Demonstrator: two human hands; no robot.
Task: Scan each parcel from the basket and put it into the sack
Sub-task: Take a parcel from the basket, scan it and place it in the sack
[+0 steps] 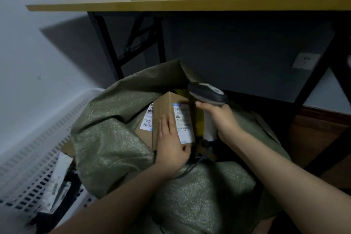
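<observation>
**Both hands at the mouth of the sack**

Left hand (171, 145) lies on top of a cardboard parcel (165, 110), fingers straight and close together along the upper face, thumb set against the near end of the box. It presses and steadies rather than closing round it. Right hand (221, 119) is wrapped firmly round the pale handle of a scanner (208, 94), index finger up at the front. The dark head points left, just above the far edge of the parcel.

The parcel sits in the open mouth of the green woven sack (114, 138), tilted a little, with its white label (183, 119) facing up beside the left hand's fingers. The print is too blurred to read. It rests partly on a second box (144, 131) deeper in the sack, which shows a barcoded label of its own. Something yellow (199, 119) stands behind them, between the parcel and the scanner handle — what it is I cannot tell.

A dark cable (190, 167) runs down from the scanner's handle, over the sack's folds and under the left wrist.

Off to the left stands the white slotted basket (38, 157), just beside the sack, with more wrapped packets (58, 182) inside. Behind it all is a table (190, 3) with a yellow top and black folding legs, and a wall socket (305, 61) shows beneath it.
</observation>
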